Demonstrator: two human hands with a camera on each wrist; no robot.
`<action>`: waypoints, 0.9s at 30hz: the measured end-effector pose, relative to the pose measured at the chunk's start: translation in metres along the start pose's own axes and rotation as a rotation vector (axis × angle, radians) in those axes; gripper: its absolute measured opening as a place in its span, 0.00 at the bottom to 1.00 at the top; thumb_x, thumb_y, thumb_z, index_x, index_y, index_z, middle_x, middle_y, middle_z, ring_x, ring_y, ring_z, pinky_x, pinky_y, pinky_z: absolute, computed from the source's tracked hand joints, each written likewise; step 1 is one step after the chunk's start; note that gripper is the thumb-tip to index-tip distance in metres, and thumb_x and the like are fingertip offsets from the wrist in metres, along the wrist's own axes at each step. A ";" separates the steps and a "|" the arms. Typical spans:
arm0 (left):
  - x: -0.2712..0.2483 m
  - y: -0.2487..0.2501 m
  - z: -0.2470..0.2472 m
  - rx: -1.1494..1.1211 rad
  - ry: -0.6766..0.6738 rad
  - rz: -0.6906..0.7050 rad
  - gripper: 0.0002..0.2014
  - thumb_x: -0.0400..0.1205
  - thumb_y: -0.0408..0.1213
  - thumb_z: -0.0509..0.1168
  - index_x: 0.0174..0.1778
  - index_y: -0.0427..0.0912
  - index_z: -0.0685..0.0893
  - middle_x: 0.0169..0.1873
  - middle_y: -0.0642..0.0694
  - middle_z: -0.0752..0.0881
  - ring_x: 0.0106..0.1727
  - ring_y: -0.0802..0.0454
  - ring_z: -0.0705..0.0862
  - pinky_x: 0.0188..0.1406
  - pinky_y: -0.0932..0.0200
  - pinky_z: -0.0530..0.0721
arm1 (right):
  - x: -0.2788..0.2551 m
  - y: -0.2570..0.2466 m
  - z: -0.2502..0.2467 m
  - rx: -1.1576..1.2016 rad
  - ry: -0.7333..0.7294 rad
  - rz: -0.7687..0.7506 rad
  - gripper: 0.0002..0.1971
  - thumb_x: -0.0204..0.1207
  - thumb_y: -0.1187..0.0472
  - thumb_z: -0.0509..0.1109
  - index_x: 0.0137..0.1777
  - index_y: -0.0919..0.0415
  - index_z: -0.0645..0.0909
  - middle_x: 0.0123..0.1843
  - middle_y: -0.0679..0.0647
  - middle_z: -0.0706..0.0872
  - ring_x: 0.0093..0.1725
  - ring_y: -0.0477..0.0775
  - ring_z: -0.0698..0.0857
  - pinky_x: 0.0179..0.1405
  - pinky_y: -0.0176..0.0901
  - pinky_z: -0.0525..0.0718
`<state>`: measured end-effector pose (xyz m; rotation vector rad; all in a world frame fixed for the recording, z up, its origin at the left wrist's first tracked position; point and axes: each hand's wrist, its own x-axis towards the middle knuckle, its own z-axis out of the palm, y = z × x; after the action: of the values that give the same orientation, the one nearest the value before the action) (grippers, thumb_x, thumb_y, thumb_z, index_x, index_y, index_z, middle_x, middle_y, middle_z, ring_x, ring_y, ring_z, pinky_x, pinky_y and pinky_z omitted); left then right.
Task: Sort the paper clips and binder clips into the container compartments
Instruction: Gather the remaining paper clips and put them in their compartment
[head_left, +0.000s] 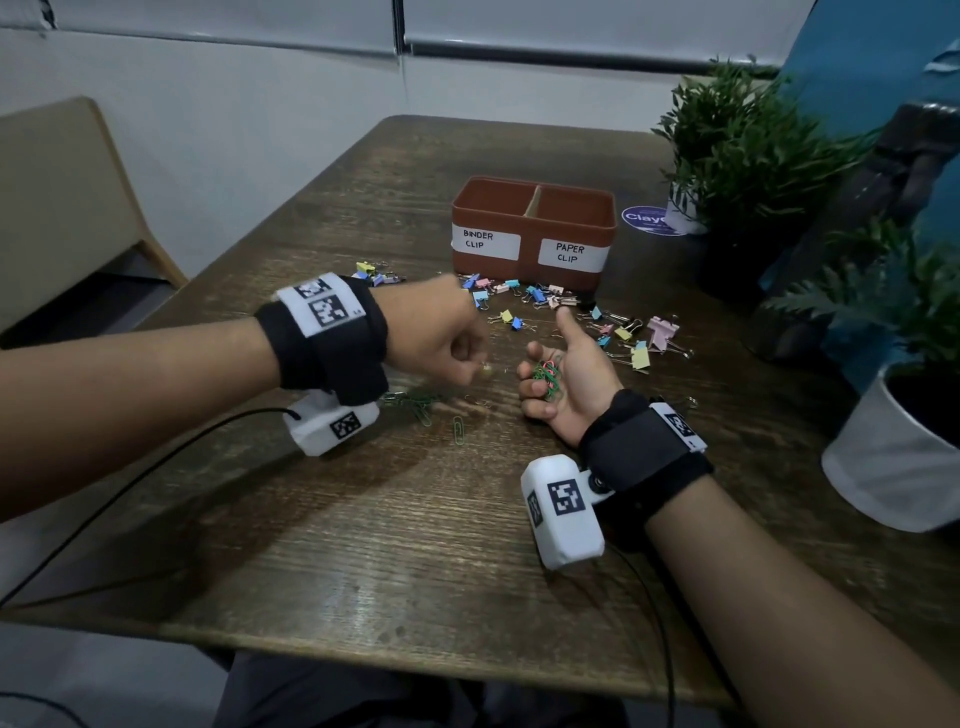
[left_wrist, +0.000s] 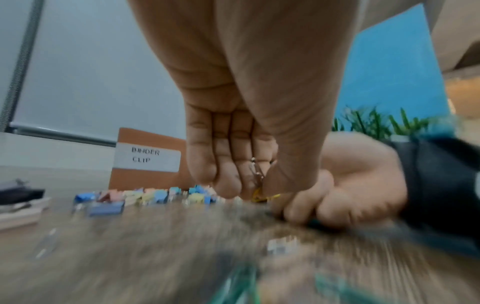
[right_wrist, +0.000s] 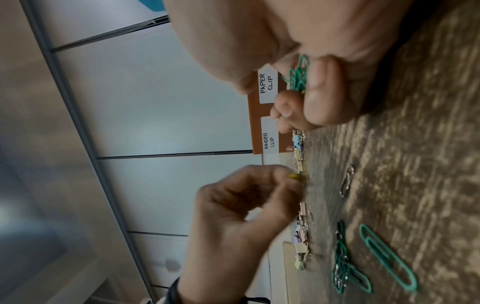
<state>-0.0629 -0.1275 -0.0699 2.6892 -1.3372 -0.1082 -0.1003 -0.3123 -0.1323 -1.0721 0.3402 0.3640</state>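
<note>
Left hand (head_left: 441, 332) pinches a yellow paper clip (left_wrist: 262, 197); right hand (head_left: 558, 371) cups a bunch of paper clips (head_left: 546, 375), fingers curled. Light, slippery wire, probably tangles; grab by the loop.

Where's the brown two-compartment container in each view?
Head: brown two-compartment container, upper centre, behind the scattered clips.
Left wrist: left of centre, only the BINDER CLIP end, behind the left hand.
Right wrist: upper centre, rotated sideways.
Shared landmark: white BINDER CLIP label.
</note>
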 end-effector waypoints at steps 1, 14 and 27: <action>0.001 0.001 -0.008 -0.018 0.067 0.003 0.04 0.74 0.37 0.73 0.34 0.50 0.87 0.26 0.59 0.84 0.29 0.66 0.83 0.34 0.75 0.78 | 0.000 0.000 0.000 0.003 -0.008 0.006 0.29 0.80 0.29 0.55 0.39 0.57 0.74 0.29 0.52 0.74 0.17 0.46 0.67 0.13 0.30 0.59; 0.050 0.021 -0.014 0.390 0.168 0.441 0.12 0.84 0.53 0.62 0.56 0.60 0.90 0.45 0.59 0.88 0.43 0.59 0.72 0.39 0.57 0.69 | 0.000 -0.008 -0.007 0.098 -0.125 0.055 0.37 0.82 0.28 0.41 0.43 0.61 0.74 0.29 0.57 0.76 0.19 0.47 0.67 0.12 0.30 0.59; -0.044 -0.024 -0.011 0.056 -0.246 -0.200 0.20 0.71 0.63 0.73 0.57 0.61 0.89 0.41 0.63 0.90 0.39 0.69 0.85 0.44 0.63 0.85 | 0.000 -0.005 -0.004 0.026 -0.062 0.065 0.27 0.85 0.36 0.52 0.39 0.57 0.74 0.29 0.52 0.75 0.17 0.45 0.66 0.11 0.30 0.58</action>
<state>-0.0693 -0.0775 -0.0624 2.9289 -1.1383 -0.4417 -0.0979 -0.3183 -0.1301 -1.0239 0.3243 0.4487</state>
